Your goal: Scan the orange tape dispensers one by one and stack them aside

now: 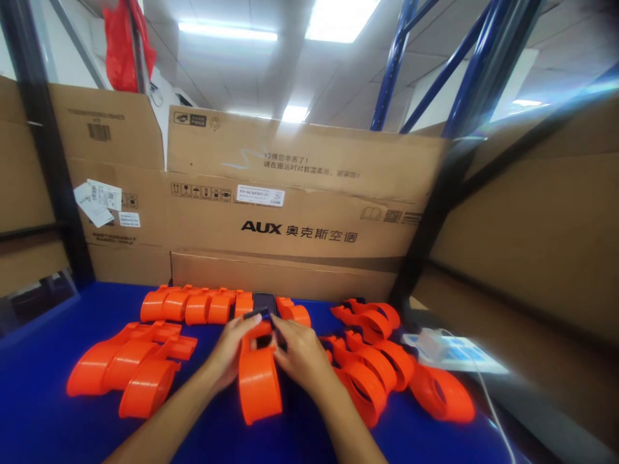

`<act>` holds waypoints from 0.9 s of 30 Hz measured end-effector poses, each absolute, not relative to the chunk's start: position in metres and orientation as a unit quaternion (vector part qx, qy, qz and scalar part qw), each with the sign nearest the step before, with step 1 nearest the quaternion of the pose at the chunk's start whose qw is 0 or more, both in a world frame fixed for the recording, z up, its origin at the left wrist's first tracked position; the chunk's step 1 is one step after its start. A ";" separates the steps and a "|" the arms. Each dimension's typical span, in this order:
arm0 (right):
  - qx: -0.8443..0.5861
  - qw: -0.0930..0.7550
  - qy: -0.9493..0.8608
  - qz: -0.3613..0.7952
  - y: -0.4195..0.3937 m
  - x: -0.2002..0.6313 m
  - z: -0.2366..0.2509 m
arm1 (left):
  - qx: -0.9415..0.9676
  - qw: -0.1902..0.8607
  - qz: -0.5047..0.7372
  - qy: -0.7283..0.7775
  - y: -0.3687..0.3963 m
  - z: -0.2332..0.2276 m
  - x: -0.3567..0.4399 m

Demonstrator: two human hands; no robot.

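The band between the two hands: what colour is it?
The band is plain orange, as the head view shows.

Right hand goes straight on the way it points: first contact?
Likely the small dark piece by the left hand, just ahead of the right hand; depth is unclear.

Two bare forearms reach inward, the left forearm [176,414] angled from seven o'clock toward one, the right forearm [347,415] from between five and six o'clock toward eleven. The left hand [231,345] grips with its thumb uppermost; the right hand [302,348] shows its back, fingers pointing toward eleven, near the left.
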State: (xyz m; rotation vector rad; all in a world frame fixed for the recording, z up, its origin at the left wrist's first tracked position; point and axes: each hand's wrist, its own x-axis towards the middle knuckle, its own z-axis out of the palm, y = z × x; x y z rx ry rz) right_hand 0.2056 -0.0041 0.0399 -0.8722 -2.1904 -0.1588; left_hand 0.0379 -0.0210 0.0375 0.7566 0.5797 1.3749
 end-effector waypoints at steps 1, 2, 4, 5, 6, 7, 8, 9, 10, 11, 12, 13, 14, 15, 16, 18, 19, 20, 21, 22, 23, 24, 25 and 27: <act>-0.345 0.383 -0.855 -0.062 -0.005 0.205 0.039 | 0.341 0.669 0.608 0.257 -0.022 0.038 0.038; -0.349 0.384 -0.853 -0.059 -0.005 0.204 0.039 | 0.344 0.668 0.607 0.257 -0.022 0.038 0.038; -0.358 0.382 -0.851 -0.041 -0.007 0.203 0.039 | 0.349 0.667 0.606 0.258 -0.023 0.039 0.039; -0.360 0.376 -0.853 -0.030 -0.008 0.202 0.040 | 0.351 0.666 0.605 0.259 -0.024 0.039 0.039; -0.362 0.370 -0.855 -0.020 -0.009 0.202 0.040 | 0.353 0.663 0.606 0.262 -0.024 0.039 0.040; -0.363 0.365 -0.857 -0.015 -0.010 0.202 0.041 | 0.354 0.660 0.608 0.264 -0.024 0.039 0.040; -0.363 0.361 -0.859 -0.015 -0.010 0.202 0.041 | 0.355 0.656 0.610 0.267 -0.024 0.039 0.040; -0.362 0.362 -0.859 -0.020 -0.011 0.202 0.042 | 0.356 0.652 0.612 0.270 -0.024 0.039 0.040; -0.360 0.363 -0.859 -0.027 -0.011 0.202 0.042 | 0.357 0.650 0.613 0.271 -0.025 0.040 0.040; -0.359 0.367 -0.857 -0.036 -0.012 0.202 0.043 | 0.359 0.650 0.613 0.270 -0.025 0.040 0.039; -0.359 0.370 -0.856 -0.045 -0.012 0.201 0.043 | 0.361 0.651 0.612 0.269 -0.025 0.040 0.039; -0.360 0.370 -0.855 -0.052 -0.012 0.201 0.043 | 0.362 0.654 0.609 0.266 -0.025 0.041 0.039; -0.360 0.370 -0.854 -0.057 -0.012 0.201 0.043 | 0.364 0.657 0.606 0.262 -0.025 0.041 0.039; -0.361 0.368 -0.855 -0.058 -0.013 0.201 0.043 | 0.365 0.660 0.603 0.259 -0.025 0.041 0.039; -0.360 0.366 -0.856 -0.056 -0.013 0.201 0.043 | 0.366 0.661 0.602 0.257 -0.025 0.041 0.039; -0.357 0.374 -0.855 -0.047 -0.013 0.202 0.043 | 0.363 0.654 0.611 0.261 -0.023 0.041 0.038; -0.352 0.383 -0.853 -0.041 -0.012 0.202 0.043 | 0.362 0.645 0.619 0.265 -0.022 0.040 0.038; -0.345 0.394 -0.851 -0.035 -0.012 0.203 0.043 | 0.363 0.634 0.627 0.271 -0.020 0.039 0.038; -0.337 0.406 -0.849 -0.028 -0.011 0.204 0.043 | 0.368 0.624 0.631 0.279 -0.019 0.037 0.037; -0.329 0.418 -0.846 -0.022 -0.010 0.205 0.044 | 0.378 0.615 0.629 0.288 -0.017 0.035 0.037; -0.323 0.427 -0.844 -0.017 -0.010 0.206 0.045 | 0.393 0.607 0.622 0.299 -0.015 0.033 0.036; -0.320 0.435 -0.841 -0.014 -0.009 0.207 0.045 | 0.411 0.601 0.612 0.309 -0.013 0.030 0.036; -0.320 0.442 -0.838 -0.013 -0.009 0.208 0.046 | 0.427 0.594 0.602 0.320 -0.011 0.027 0.036; -0.323 0.451 -0.832 -0.013 -0.009 0.209 0.047 | 0.456 0.577 0.587 0.338 -0.009 0.022 0.037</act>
